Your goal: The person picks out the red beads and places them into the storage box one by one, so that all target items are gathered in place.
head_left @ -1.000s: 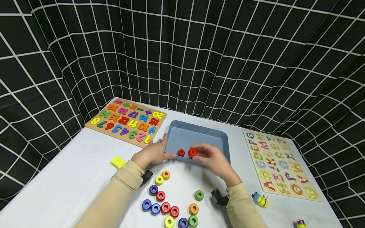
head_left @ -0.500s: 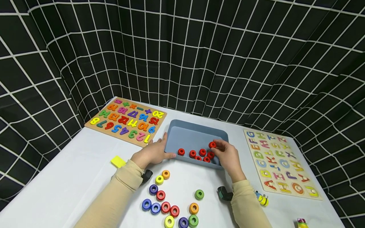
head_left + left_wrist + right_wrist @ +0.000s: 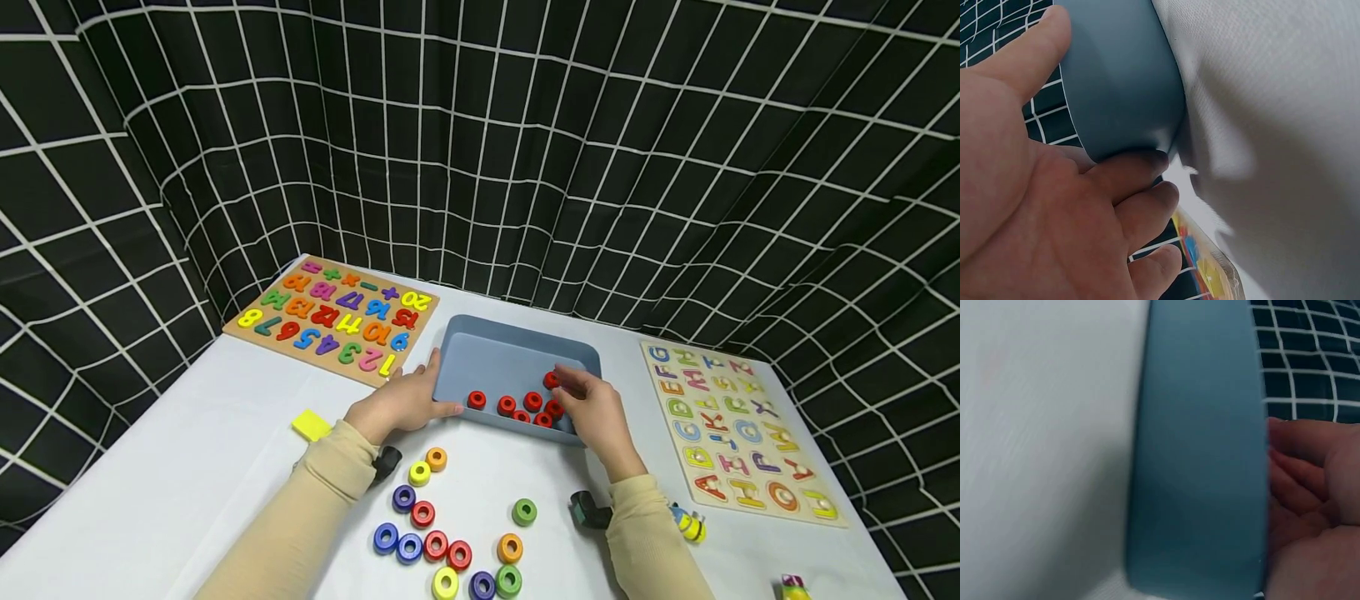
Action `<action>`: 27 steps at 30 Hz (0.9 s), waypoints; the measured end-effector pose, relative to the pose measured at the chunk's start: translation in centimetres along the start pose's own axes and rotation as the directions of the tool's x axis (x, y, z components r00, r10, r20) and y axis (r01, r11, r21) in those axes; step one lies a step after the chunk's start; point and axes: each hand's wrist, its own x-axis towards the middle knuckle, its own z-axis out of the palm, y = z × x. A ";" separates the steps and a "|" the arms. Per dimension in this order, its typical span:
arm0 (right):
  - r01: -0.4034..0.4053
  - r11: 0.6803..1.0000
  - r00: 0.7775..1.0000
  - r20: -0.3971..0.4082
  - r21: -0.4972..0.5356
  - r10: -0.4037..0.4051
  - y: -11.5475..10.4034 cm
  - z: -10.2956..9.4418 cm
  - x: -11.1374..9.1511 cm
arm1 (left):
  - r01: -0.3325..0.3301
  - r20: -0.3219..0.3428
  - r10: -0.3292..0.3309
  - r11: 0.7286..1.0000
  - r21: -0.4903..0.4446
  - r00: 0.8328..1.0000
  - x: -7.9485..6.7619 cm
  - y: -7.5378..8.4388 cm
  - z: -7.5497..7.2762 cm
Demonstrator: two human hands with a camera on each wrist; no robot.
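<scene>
In the head view, the blue-grey tray [image 3: 517, 346] has several red rings [image 3: 477, 400] along its near side. At the tray's right part, my right hand [image 3: 600, 417] pinches a red ring [image 3: 551, 380] low over the tray's floor, its fingertips partly covering the ring. In the right wrist view the tray's wall [image 3: 1200, 450] hides the fingertips and that ring. My left hand [image 3: 401, 404] rests against the tray's near left corner, thumb along the front and fingers along the left side. The left wrist view shows its extended fingers [image 3: 1141, 169] touching the tray's outer wall [image 3: 1122, 75].
Loose rings in several colours, such as a red ring [image 3: 436, 547] and a green ring [image 3: 524, 512], lie in front of the tray. A number board [image 3: 337, 321] is at left, a letter board [image 3: 735, 433] at right. A yellow block [image 3: 311, 426] lies near my left sleeve.
My right hand has moved right within the tray, and several more red rings now lie there. Over the last half second the pinched ring shifted slightly left. My left hand has stayed put.
</scene>
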 end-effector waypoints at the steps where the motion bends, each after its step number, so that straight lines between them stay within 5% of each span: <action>1: 0.027 0.999 1.000 0.012 0.022 -0.028 -0.4 0.1 -0.2 | 0.000 0.000 0.000 1.000 0.000 1.000 0.0 0.0 0.0; 4: 0.131 0.986 0.982 0.125 0.099 -0.143 -2.1 0.5 -1.0 | 0.002 0.000 -0.002 1.000 0.000 1.000 -0.1 0.1 -0.1; 7: 0.225 0.959 0.895 0.354 0.169 -0.273 -3.8 1.6 -2.1 | 0.014 -0.001 -0.014 1.000 -0.005 1.000 -0.1 0.0 -0.1; 9: 0.267 0.945 0.786 0.524 0.191 -0.328 -4.7 2.5 -2.9 | 0.015 -0.005 -0.015 1.000 -0.007 1.000 -0.1 0.1 0.0; 14: 0.400 0.907 0.459 0.826 0.136 -0.326 -5.8 4.8 -4.5 | 0.008 -0.007 -0.008 1.000 -0.004 1.000 0.0 0.1 0.1; 17: 0.477 0.873 0.342 0.893 0.102 -0.291 -6.0 5.3 -5.1 | 0.012 -0.005 -0.013 1.000 -0.012 1.000 0.1 0.2 0.1; 21: 0.539 0.838 0.286 0.919 0.079 -0.271 -6.4 5.5 -5.6 | 0.009 -0.004 -0.009 1.000 -0.018 1.000 0.2 0.1 0.3; 27: 0.603 0.792 0.263 0.912 0.100 -0.315 -7.0 5.9 -6.1 | 0.020 -0.001 -0.020 0.999 -0.029 1.000 0.0 -0.1 0.1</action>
